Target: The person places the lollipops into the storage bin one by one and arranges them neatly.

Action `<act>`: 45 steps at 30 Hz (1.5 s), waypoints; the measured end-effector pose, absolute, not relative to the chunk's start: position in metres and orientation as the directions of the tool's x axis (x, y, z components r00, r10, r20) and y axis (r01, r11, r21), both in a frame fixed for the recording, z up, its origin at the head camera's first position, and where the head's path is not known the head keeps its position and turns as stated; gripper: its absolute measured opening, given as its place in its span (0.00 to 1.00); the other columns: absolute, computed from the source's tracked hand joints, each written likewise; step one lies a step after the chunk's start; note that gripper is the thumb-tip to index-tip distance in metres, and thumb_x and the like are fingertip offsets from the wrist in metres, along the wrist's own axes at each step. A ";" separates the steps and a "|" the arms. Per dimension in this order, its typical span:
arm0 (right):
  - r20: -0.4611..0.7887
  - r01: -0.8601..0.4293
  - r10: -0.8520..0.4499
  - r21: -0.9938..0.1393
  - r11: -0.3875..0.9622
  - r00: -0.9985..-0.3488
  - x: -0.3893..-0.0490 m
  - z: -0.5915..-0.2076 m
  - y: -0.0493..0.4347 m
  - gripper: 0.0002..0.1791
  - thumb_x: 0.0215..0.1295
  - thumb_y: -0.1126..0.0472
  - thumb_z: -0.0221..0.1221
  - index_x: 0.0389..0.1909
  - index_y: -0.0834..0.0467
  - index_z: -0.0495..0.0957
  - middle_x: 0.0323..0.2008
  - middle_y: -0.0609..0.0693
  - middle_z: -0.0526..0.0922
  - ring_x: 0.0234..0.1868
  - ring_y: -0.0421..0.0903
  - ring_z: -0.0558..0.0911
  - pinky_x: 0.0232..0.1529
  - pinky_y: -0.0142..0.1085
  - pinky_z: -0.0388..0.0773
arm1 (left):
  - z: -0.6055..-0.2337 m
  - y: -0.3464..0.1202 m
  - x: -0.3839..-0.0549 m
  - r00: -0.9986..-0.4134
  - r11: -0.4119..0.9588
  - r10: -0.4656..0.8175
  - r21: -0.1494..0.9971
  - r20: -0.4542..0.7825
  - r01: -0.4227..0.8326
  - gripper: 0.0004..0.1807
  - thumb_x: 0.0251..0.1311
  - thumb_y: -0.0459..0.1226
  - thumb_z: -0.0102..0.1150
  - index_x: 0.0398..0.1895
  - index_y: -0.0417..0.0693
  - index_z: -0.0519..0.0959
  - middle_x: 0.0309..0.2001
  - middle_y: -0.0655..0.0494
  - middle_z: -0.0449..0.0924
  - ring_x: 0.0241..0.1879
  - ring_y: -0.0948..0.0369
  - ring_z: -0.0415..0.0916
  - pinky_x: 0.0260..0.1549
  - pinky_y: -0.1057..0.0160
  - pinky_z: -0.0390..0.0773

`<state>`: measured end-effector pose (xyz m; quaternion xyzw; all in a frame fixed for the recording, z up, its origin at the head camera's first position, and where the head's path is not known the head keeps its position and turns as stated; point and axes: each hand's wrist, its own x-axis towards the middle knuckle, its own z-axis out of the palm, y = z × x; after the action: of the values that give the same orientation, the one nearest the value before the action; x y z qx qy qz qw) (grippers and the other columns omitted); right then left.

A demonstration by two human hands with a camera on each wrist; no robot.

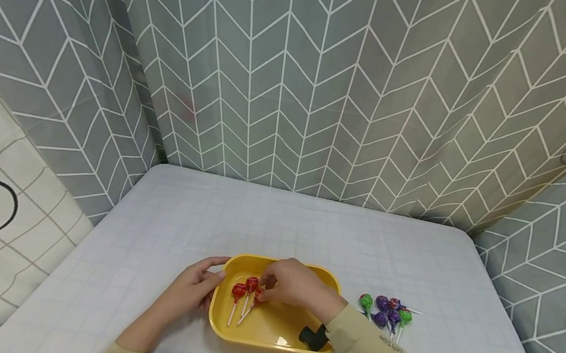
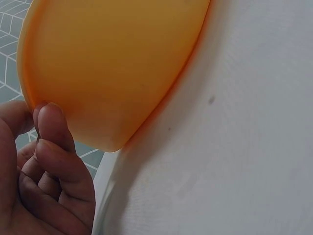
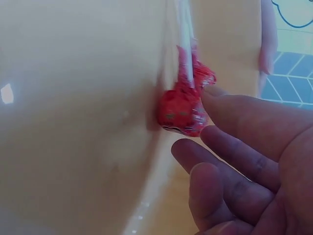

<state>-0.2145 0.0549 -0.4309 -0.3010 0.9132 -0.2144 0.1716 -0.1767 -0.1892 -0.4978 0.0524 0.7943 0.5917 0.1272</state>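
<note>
In the head view we see the tray (image 1: 284,324) low centre, three red pops (image 1: 238,291) inside it at left, heads up the frame; two sticks run nearly upright, the third slants lower left. Purple pops (image 1: 379,319) and green pops (image 1: 365,301) lie outside, to its right, so we judge things partway. In the left wrist view, our left hand (image 2: 56,178) curls its fingers round the tray's edge at lower left. In the right wrist view, our right hand (image 3: 254,191) is half open at lower right, thumb against a red pop whose stick points up; we cannot tell if it grips
</note>
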 end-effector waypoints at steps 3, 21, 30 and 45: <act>-0.166 -0.492 -0.629 -0.486 0.723 -0.760 -0.216 -0.428 0.057 0.14 0.49 0.48 0.66 0.35 0.50 0.81 0.27 0.36 0.78 0.29 0.35 0.74 0.32 0.28 0.72 | -0.502 -0.189 -0.179 -0.964 0.295 0.227 0.953 -0.138 -0.067 0.22 0.60 0.53 0.50 0.58 0.66 0.66 0.21 0.47 0.75 0.14 0.56 0.69 0.14 0.58 0.73; -0.044 -0.487 -0.617 -0.571 0.661 -0.786 -0.217 -0.411 0.083 0.21 0.51 0.43 0.62 0.43 0.49 0.80 0.39 0.39 0.80 0.36 0.39 0.76 0.36 0.29 0.73 | -0.475 -0.183 -0.170 -0.957 0.282 0.250 0.956 -0.150 -0.076 0.22 0.63 0.47 0.49 0.60 0.58 0.65 0.21 0.45 0.75 0.15 0.55 0.69 0.16 0.57 0.74; -0.015 -0.480 -0.606 -0.595 0.645 -0.795 -0.217 -0.409 0.089 0.22 0.51 0.43 0.62 0.43 0.51 0.80 0.39 0.41 0.81 0.36 0.39 0.77 0.36 0.28 0.73 | -0.495 -0.185 -0.178 -0.963 0.273 0.228 0.959 -0.145 -0.080 0.22 0.61 0.50 0.50 0.58 0.61 0.66 0.22 0.45 0.76 0.14 0.56 0.68 0.13 0.59 0.72; 0.004 -0.439 -0.568 -0.639 0.632 -0.823 -0.212 -0.409 0.098 0.17 0.52 0.39 0.58 0.42 0.40 0.78 0.40 0.40 0.80 0.33 0.35 0.75 0.34 0.29 0.74 | -0.502 -0.187 -0.178 -0.965 0.284 0.211 0.954 -0.157 -0.093 0.22 0.60 0.52 0.50 0.58 0.64 0.66 0.21 0.45 0.76 0.13 0.55 0.68 0.12 0.57 0.73</act>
<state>-0.2123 0.0978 -0.4087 -0.2804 0.8978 -0.3248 0.0995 -0.1775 -0.1874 -0.5021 0.0371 0.7912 0.5970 0.1272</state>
